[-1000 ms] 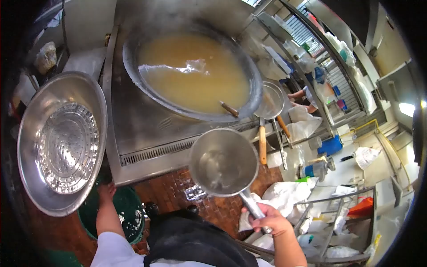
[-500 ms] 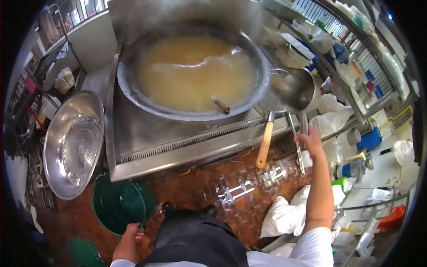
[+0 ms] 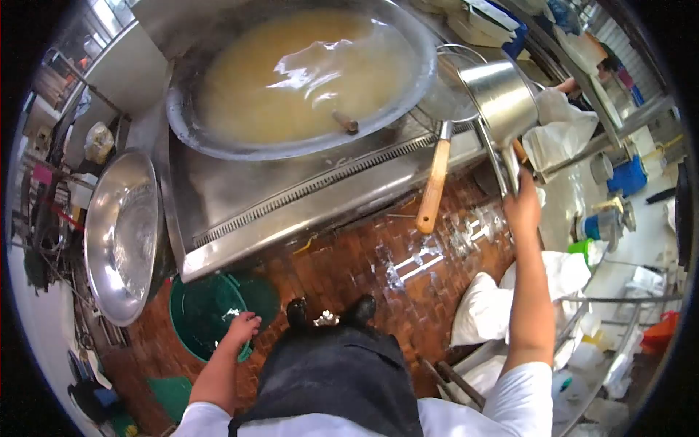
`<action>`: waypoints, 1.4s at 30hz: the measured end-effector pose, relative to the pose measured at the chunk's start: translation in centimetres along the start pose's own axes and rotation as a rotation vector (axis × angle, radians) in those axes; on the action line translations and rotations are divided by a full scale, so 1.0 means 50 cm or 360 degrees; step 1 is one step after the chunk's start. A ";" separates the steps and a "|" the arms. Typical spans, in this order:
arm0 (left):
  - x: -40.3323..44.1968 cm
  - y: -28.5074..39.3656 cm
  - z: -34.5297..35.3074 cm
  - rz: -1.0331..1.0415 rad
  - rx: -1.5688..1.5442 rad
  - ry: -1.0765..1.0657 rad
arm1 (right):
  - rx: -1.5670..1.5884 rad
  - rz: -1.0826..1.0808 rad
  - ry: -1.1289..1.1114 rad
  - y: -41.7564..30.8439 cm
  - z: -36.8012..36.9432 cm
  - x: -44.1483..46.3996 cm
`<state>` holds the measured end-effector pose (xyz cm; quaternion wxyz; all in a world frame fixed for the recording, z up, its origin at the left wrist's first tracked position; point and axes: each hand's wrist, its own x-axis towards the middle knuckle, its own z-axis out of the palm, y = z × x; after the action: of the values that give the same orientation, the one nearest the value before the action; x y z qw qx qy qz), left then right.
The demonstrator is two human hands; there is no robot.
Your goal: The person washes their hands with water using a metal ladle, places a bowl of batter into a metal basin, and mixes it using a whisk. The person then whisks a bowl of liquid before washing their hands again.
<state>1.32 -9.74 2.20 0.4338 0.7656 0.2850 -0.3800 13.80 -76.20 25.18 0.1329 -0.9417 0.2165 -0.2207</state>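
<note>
My right hand has its fingers wrapped round the metal handle of the pan, which is at the right end of the stove, by the strainer. From my distant seat I cannot tell if the two touch. The pan is tilted, outer wall toward the camera, so its inside is hidden. To hold it well, I should keep the grip firm and the wrist steady, because a long handle can twist under a deep body. My left hand has its fingers loosely apart, nothing visible in them, near the rim of the green bucket; contact I cannot confirm. The pan is of smooth, bright metal with a round wall. The wok has a broad grey rim and carries cloudy, yellowish liquid. The brown floor looks wet.
</note>
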 end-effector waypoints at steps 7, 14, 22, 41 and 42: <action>0.053 0.158 -0.052 0.0406 0.0537 -0.0201 | 0.0624 0.0679 -0.0442 -0.063 -0.162 -0.410; 0.011 0.182 -0.056 0.0627 0.0528 -0.0743 | 0.0674 0.0963 -0.1175 -0.210 -0.287 -0.579; -0.064 0.241 -0.053 0.1137 0.0319 -0.0569 | 0.0642 0.0807 -0.1727 -0.323 -0.130 -0.805; 0.052 0.602 0.170 0.1930 0.1763 0.1101 | 0.1189 0.2218 -0.1094 -0.138 0.071 -1.119; 0.057 0.601 0.170 0.1944 0.1766 0.1111 | 0.1222 0.2229 -0.1073 -0.128 0.077 -1.132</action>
<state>23.06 -30.76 10.47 0.0163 0.9554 -0.2811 0.0886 -27.94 -43.62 3.77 0.6041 -0.4966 0.6061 0.1450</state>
